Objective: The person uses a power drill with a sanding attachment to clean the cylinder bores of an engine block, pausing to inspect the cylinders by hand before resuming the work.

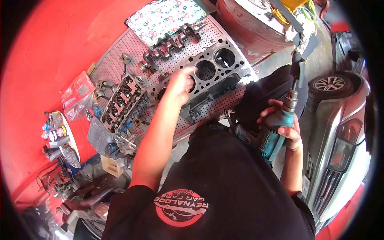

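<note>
Seemingly, I'm feeling the engine block [218,89], my left hand's [181,86] grip unclear; my right hand [293,134], apart, clamps the power drill [276,125], which calls for steady support.

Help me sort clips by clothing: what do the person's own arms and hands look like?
The left hand and right hand wear no gloves, and no watch shows on either wrist. Short black sleeves leave both forearms uncovered.

There are one teal power drill [276,124], one grey metal engine block [215,80], one steel crankshaft [171,44], one metal cylinder head [123,101], one white flowered cloth [164,18] and one silver-spoked wheel [329,83].
</note>
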The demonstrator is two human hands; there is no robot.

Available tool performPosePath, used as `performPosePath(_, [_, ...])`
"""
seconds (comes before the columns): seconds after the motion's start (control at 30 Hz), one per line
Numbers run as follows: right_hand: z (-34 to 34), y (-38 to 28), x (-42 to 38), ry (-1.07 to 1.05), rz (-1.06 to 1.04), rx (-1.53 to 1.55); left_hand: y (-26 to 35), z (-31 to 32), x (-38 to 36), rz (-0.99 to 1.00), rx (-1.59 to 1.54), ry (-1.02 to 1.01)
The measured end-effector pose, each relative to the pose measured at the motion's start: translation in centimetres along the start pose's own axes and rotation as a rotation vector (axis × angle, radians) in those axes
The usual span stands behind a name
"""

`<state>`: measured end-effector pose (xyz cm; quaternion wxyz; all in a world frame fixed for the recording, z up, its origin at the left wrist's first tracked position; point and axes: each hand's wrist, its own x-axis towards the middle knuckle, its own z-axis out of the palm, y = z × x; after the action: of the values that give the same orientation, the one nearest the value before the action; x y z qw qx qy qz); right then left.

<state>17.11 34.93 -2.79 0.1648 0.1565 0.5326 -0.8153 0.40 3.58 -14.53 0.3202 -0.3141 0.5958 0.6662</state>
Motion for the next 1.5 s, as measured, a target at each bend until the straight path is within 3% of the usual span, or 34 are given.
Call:
performPosePath(0.03, [-0.3, -0.1, 0.3, -0.010, 0.007, -0.002, 0.4, -0.5, 0.7, -0.117, -0.285, 0.014])
performPosePath(0.1, [-0.9, -0.4, 0.8, -0.017, 0.005, -0.013, 0.1, -0.4, 1.2, -0.163, -0.580, 0.063])
performPosePath(0.17, [-1.3, -0.6, 1.2, -0.014, -0.006, -0.019, -0.9, -0.3, 1.5, -0.017, -0.773, -0.035])
performPosePath(0.23, [-1.7, -0.7, 1.6, 0.003, -0.021, -0.024, -0.3, 1.0, 0.8, -0.035, -0.835, 0.109])
performPosePath(0.33, [-2.0, -1.0, 2.0, 0.014, -0.019, -0.016, 0.9, 2.7, -0.7, 0.026, -0.841, 0.184])
performPosePath(0.4, [-2.3, -1.1, 2.4, -0.008, -0.022, -0.015, 0.7, 1.9, 0.2, -0.069, -0.839, 0.174])
performPosePath(0.43, [-2.4, -1.1, 2.4, -0.012, -0.017, -0.015, 0.2, 1.5, 0.3, 0.008, -0.825, 0.081])
performPosePath(0.57, [-2.6, -1.4, 3.0, -0.047, 0.003, -0.033, 1.3, 2.1, -1.7, -0.062, -0.810, 0.172])
performPosePath(1.3, [-3.7, -1.8, 5.1, -0.054, -0.022, -0.016, 1.9, 1.3, -4.0, -0.042, -0.907, 0.050])
performPosePath(1.5, [-3.7, -1.7, 4.9, -0.049, -0.030, -0.031, -0.6, 0.4, -2.2, 0.007, -0.692, -0.014])
